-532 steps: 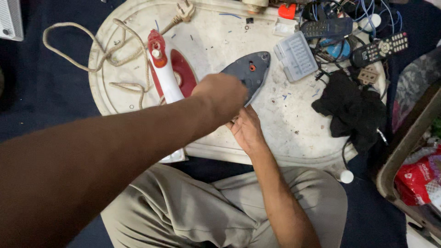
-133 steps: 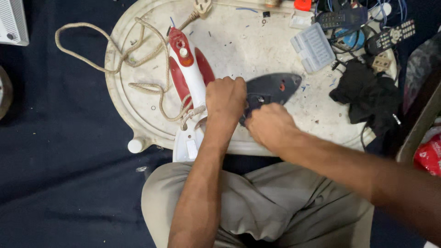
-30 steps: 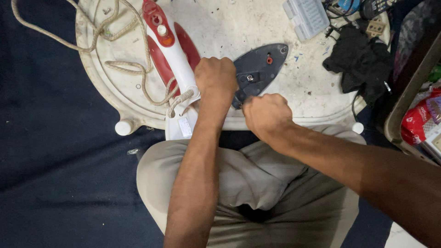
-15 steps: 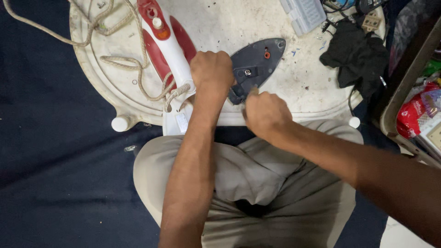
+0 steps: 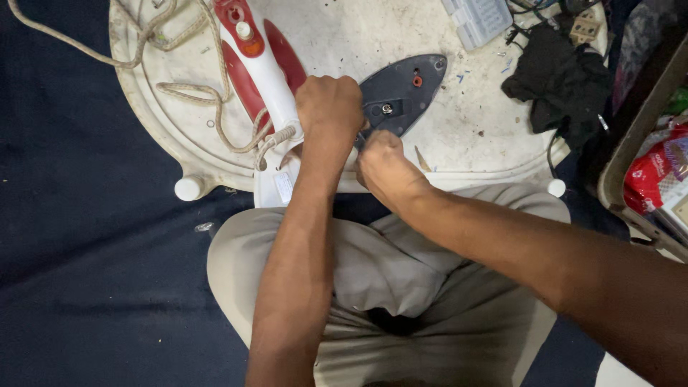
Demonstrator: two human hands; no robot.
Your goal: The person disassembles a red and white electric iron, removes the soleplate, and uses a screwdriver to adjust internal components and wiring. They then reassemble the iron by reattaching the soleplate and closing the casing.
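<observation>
A dark grey iron soleplate (image 5: 401, 93) lies on a round white tray (image 5: 494, 136), pointed tip to the upper right. My left hand (image 5: 330, 107) is closed over its near left end. My right hand (image 5: 383, 168) is closed just below the plate's rear edge, touching my left hand; whatever it holds is hidden by the fingers. The red and white iron body (image 5: 258, 64) lies on its side just left of my left hand, with its braided beige cord (image 5: 179, 86) looping away to the left.
A black cloth (image 5: 559, 79) and a grey ribbed plastic box (image 5: 476, 18) sit at the tray's upper right. A bin with red packets (image 5: 656, 179) stands at the right edge. Dark blue fabric floor (image 5: 86, 236) surrounds the tray; my beige-trousered legs are below.
My right hand has moved up and left to meet my left hand at the soleplate's rear edge. The view has shifted slightly; the iron parts stay put.
</observation>
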